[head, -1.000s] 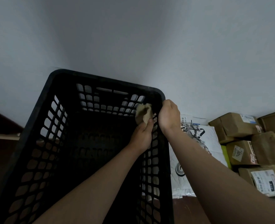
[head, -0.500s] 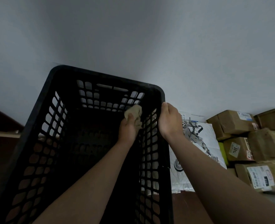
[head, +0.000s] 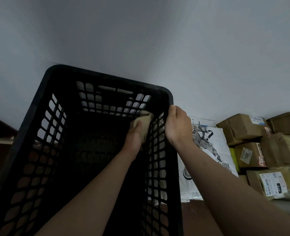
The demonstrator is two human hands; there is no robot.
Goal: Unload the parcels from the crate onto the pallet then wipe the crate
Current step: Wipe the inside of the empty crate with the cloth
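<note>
- Crate (head: 106, 78), black plastic with lattice sides, stands open at the top against a pale grey wall (head: 140, 31) and fills the left and middle of the scene.
- A person's left hand (head: 134, 137) reaches down inside it near the far right corner. The thumb and fingers are clenched around a crumpled beige cloth (head: 143, 122), which is pressed against the inner face of the right-hand lattice wall.
- The right hand (head: 176, 125) grasps the crate's top rim just beside that same corner, fingers curled over the edge and the forearm running down outside the right wall.
- Just beside the crate on its right lies a white plastic mailer bag (head: 209, 150) printed with a dark illustration, resting against the foot of the wall; part of it shows through the lattice holes.
- Further right, brown cardboard parcels (head: 243, 126) bearing white shipping labels are stacked together, with a yellow-green packet (head: 233, 157) wedged between them and the white bag.
- A strip of dark floor (head: 195, 218) shows in front of the bag, between the crate and the right forearm.
</note>
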